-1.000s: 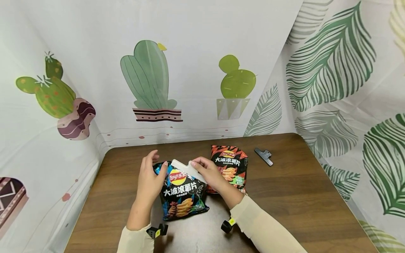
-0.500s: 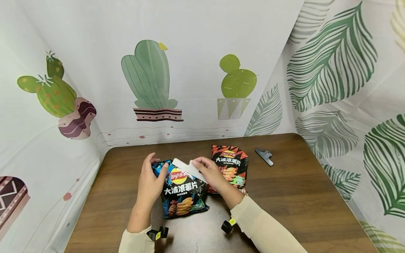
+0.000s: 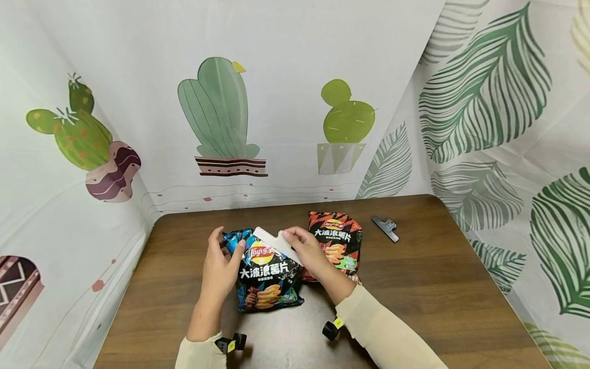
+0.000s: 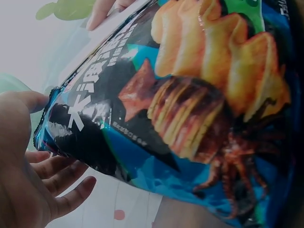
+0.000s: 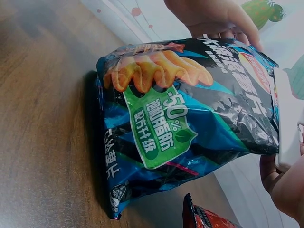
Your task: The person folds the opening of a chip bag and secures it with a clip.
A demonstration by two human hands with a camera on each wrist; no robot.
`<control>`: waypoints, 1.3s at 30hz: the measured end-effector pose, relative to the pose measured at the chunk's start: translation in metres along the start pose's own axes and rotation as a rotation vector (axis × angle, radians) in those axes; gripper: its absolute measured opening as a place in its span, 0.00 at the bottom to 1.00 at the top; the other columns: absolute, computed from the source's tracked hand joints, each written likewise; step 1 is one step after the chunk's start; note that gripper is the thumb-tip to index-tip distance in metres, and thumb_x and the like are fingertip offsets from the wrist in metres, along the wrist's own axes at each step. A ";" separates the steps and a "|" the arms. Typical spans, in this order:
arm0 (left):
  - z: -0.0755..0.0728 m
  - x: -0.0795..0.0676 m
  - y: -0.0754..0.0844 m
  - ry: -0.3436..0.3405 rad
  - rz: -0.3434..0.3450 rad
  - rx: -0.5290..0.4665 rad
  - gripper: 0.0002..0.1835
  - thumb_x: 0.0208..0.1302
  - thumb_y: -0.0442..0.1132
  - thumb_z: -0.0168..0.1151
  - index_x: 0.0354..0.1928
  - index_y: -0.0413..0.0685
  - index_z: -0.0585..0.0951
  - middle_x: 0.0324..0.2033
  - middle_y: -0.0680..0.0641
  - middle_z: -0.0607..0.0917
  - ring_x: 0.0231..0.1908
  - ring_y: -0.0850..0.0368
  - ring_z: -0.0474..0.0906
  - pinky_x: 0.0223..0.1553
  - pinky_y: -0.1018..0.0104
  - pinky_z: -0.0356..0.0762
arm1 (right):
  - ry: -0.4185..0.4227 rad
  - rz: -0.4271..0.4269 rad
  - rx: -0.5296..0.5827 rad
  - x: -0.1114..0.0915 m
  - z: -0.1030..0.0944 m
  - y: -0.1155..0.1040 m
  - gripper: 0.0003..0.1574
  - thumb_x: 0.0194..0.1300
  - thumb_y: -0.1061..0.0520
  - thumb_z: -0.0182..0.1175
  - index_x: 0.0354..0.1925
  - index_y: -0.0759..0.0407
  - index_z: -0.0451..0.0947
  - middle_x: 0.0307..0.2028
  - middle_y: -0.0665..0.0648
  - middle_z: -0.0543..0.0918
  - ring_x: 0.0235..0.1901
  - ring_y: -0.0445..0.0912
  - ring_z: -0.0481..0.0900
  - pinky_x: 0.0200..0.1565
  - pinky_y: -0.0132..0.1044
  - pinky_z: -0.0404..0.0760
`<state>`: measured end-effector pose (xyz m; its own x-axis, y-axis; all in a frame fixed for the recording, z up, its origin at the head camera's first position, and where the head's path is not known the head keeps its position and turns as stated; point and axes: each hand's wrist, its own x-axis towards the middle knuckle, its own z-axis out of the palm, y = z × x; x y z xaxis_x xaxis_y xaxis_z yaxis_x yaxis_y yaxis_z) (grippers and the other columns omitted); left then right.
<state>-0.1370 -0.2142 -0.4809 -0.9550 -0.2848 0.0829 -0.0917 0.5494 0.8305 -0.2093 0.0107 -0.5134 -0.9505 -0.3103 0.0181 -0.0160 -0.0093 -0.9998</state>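
Note:
A blue-and-black bag of potato chips (image 3: 265, 279) is held up at a tilt in the head view, its printed front facing me. My left hand (image 3: 218, 269) pinches its upper left corner, thumb in front and fingers behind. Along the top edge lies a white bag clip (image 3: 271, 240), slanting down to the right. My right hand (image 3: 313, 256) grips the clip near its middle and right end. In the right wrist view the clip (image 5: 286, 118) runs along the bag's top, and the bag's bottom is close over the table. The left wrist view shows the left thumb right at the corner (image 4: 45, 118).
Behind the right hand lies a red-and-black chip bag (image 3: 338, 243). A grey metal clip (image 3: 385, 228) rests farther right on the brown wooden table (image 3: 424, 297). Printed curtains (image 3: 286, 92) hang along the table's back and sides.
The blue bag's lower edge has risen a little and its upper left corner sits higher. The left thumb and fingers have closed in on that corner. The right hand stays nearly still on the clip.

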 end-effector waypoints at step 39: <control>0.039 -0.026 -0.037 -0.034 0.014 -0.007 0.35 0.76 0.58 0.51 0.75 0.45 0.60 0.64 0.33 0.77 0.63 0.37 0.75 0.65 0.36 0.68 | 0.093 0.051 0.081 0.004 -0.001 0.007 0.21 0.75 0.46 0.57 0.49 0.62 0.82 0.38 0.49 0.83 0.34 0.41 0.78 0.37 0.33 0.77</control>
<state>-0.1196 -0.1963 -0.5350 -0.9652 -0.2502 0.0757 -0.0766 0.5476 0.8332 -0.2138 0.0103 -0.5204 -0.9742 -0.2226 -0.0367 0.0544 -0.0739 -0.9958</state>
